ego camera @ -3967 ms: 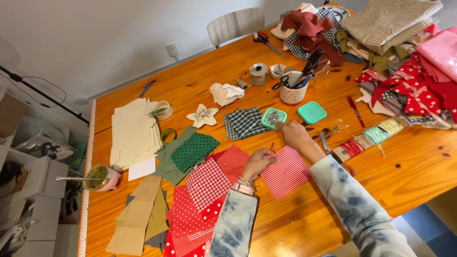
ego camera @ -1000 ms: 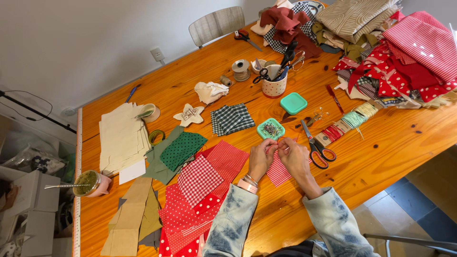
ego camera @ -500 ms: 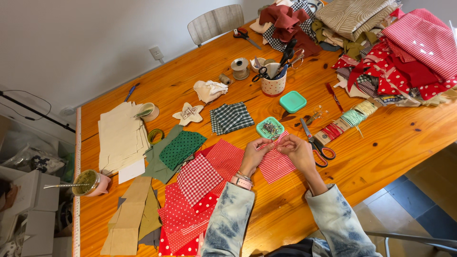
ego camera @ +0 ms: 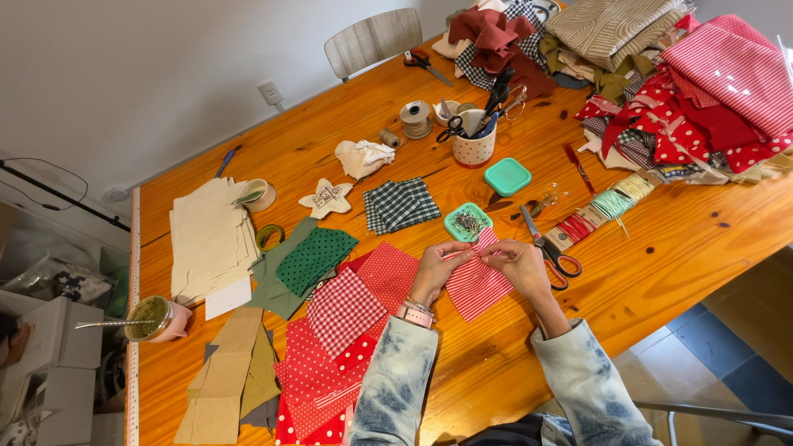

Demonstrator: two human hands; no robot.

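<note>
My left hand (ego camera: 438,268) and my right hand (ego camera: 519,263) both pinch the upper edge of a red-and-white striped fabric square (ego camera: 474,285), which lies on the wooden table (ego camera: 661,248) in front of me. The fingertips meet at the square's top edge. Just beyond the hands sits an open green tin of pins (ego camera: 467,222), with its green lid (ego camera: 507,177) further back. Red-handled scissors (ego camera: 549,248) lie right of my right hand. Left of my left hand spread red dotted and red gingham squares (ego camera: 345,310).
A green dotted square (ego camera: 315,258), a dark plaid square (ego camera: 401,204), a fabric star (ego camera: 325,199), cream sheets (ego camera: 211,239) and brown pieces (ego camera: 223,380) cover the left. A cup of scissors (ego camera: 474,144), thread spools, folded fabric stacks (ego camera: 710,91), a mate cup (ego camera: 157,320) and a chair (ego camera: 373,37) surround.
Four seconds ago my right hand reached toward the pin tin; since then both hands have come together on the striped square's upper edge. The view has shifted slightly.
</note>
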